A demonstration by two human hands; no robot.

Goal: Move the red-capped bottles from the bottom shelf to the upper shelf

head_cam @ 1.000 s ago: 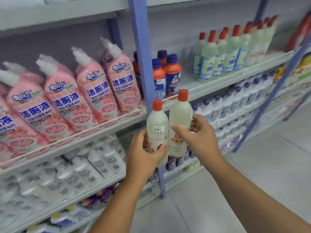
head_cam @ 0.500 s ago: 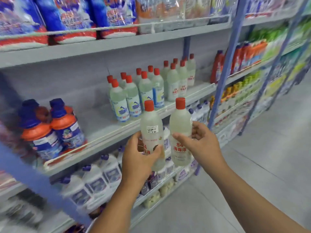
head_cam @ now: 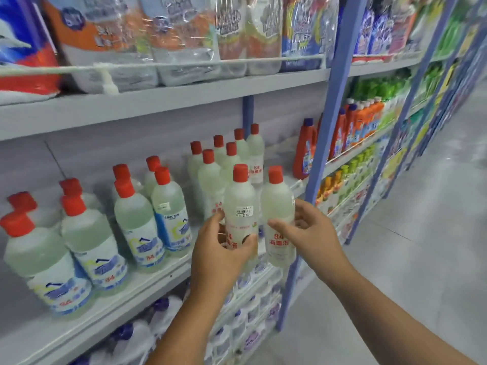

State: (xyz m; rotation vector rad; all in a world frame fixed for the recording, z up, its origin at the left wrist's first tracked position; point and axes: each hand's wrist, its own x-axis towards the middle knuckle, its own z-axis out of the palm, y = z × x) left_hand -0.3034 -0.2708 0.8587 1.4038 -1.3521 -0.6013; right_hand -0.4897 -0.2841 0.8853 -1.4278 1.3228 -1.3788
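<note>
My left hand [head_cam: 218, 248] grips a pale translucent bottle with a red cap [head_cam: 240, 204]; a price sticker faces me. My right hand [head_cam: 308, 233] grips a second red-capped bottle [head_cam: 276, 206] just to its right. Both bottles stand upright, side by side, in front of the grey shelf [head_cam: 158, 280]. On that shelf several more red-capped bottles [head_cam: 226, 159] of the same kind stand in a cluster right behind the two held ones.
Larger red-capped bottles with blue labels [head_cam: 89, 238] fill the shelf's left part. A blue upright post [head_cam: 326, 127] stands just right of my hands. Bagged goods [head_cam: 184, 35] sit on the shelf above, white bottles with blue caps [head_cam: 163, 309] below. Grey floor lies to the right.
The view has swung right and closer to the shelf with the red-capped bottles. Both hands, still holding their bottles, have come up against the cluster on that shelf.
</note>
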